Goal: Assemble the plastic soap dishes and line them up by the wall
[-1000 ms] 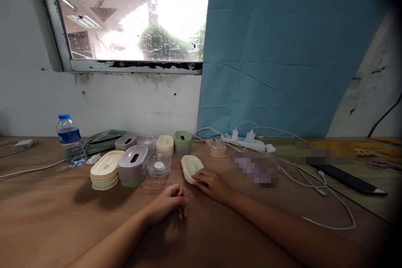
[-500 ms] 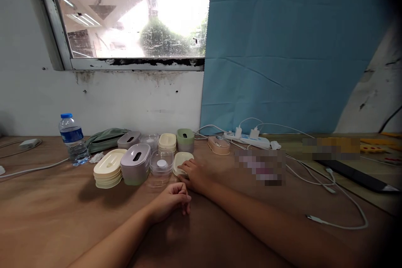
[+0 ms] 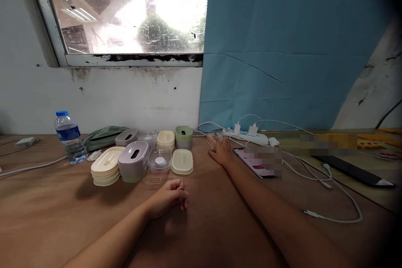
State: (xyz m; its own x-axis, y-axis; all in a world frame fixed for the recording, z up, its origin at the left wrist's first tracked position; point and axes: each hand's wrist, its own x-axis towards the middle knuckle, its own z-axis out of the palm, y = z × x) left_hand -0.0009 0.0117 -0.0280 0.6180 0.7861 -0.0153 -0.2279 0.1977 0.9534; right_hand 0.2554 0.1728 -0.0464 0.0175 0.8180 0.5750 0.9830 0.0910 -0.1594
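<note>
My right hand (image 3: 222,151) reaches over the peach-coloured box (image 3: 212,139), its fingers stretched out and thumb apart. The fingers touch or hover at the box, covering most of it. My left hand (image 3: 172,197) rests nearer me above the brown table, fingers loosely curled with nothing visible in them. In front of it lies a cream lid (image 3: 182,161), alone on the table. Left of that stand stacked clear containers (image 3: 159,161), a lilac box (image 3: 134,161) with a dark slot, and a stack of cream lids (image 3: 106,166).
Behind are a green box (image 3: 184,137), more cream lids (image 3: 166,139), a grey-lilac box (image 3: 126,137) and a green pouch (image 3: 102,136). A water bottle (image 3: 70,138) stands left. To the right lie a phone (image 3: 251,161), a power strip (image 3: 246,135) and white cables (image 3: 339,220).
My right hand has left the cream lid and moved right to the peach-coloured box. The cream lid stays on the table. My left hand has hardly moved.
</note>
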